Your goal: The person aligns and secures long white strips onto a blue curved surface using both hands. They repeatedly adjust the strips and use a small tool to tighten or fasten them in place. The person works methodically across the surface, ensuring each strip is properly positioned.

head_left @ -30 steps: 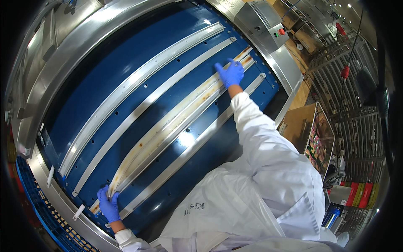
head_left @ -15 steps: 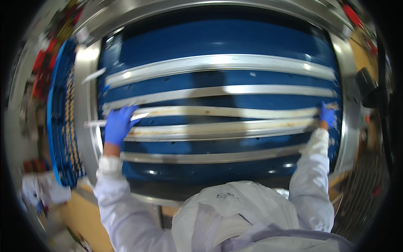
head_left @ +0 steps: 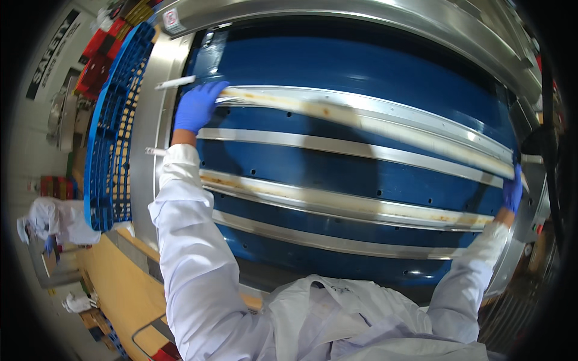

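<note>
In blue gloves, my two hands hold a long white strip with brown stains (head_left: pixel 328 112) by its ends. My left hand (head_left: pixel 197 109) grips the far left end, its fingers wrapped round it. My right hand (head_left: pixel 512 191) has the other end, closer to me, partly hidden by the glove. The strip slants above the farthest metal rail (head_left: pixel 391 109) and is blurred in its middle. Nearer to me, a second rail (head_left: pixel 289 138) crosses the blue belt (head_left: pixel 283 161). Another stained white strip (head_left: pixel 289 191) lies along a third rail, with a narrower rail (head_left: pixel 319 239) closest to me.
A steel frame (head_left: pixel 361 17) surrounds the belt. Two small white rods (head_left: pixel 174 83) stick out over its left edge. Beyond stands a blue plastic pallet (head_left: pixel 99 162). A person in white (head_left: pixel 57 216) is at the far left, beside the tan floor (head_left: pixel 120 277).
Both hands have raised the strip off the middle of the belt and carried it away from me, the left end farther. The view has also turned and shifted.
</note>
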Demonstrator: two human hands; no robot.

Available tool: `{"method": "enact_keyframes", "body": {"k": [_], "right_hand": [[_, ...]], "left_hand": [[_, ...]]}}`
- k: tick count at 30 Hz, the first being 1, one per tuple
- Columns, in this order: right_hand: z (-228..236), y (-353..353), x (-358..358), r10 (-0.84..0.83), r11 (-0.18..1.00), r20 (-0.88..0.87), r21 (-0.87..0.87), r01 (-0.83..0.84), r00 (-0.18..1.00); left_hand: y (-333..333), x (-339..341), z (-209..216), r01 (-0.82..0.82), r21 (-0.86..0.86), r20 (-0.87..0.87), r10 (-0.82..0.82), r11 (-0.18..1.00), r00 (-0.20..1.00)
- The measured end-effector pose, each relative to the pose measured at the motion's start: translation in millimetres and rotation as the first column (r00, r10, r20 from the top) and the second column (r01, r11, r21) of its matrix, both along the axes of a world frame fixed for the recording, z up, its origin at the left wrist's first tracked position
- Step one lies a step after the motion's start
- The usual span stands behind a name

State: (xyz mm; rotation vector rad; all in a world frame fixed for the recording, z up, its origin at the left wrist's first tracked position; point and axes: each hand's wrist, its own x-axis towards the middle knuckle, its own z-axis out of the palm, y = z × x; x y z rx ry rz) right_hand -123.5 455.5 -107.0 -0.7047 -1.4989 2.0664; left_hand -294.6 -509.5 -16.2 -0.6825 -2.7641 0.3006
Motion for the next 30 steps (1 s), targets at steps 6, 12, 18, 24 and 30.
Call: {"method": "enact_keyframes", "body": {"k": [6, 12, 18, 24, 30], "right_hand": [[-18, -55, -93, 0.033, 0.975, 0.519, 0.173, -0.142, 0.854], [-14, -35, -95, -0.109, 0.991, 0.404, 0.111, 0.07, 0.908], [-21, 42, -77, -0.097, 0.942, 0.034, 0.325, 0.081, 0.995], [-24, 32, -88, -0.13, 0.984, -0.196, -0.146, 0.102, 0.972], [-30, 66, -109, -0.228, 0.971, -0.098, -0.1, 0.219, 0.969]], "left_hand": [[-7, -12, -33, -0.222, 0.037, 0.095, 0.218, 0.974, 0.971], [-30, -20, -39, -0.325, 0.066, 0.139, 0.314, 0.944, 0.939], [-28, -9, -76, -0.282, 0.299, 0.074, 0.272, 0.912, 0.959], [-24, 14, -66, -0.444, 0.366, 0.082, 0.447, 0.818, 0.891], [-20, 23, -73, -0.504, 0.459, 0.164, 0.487, 0.732, 0.858]]}}
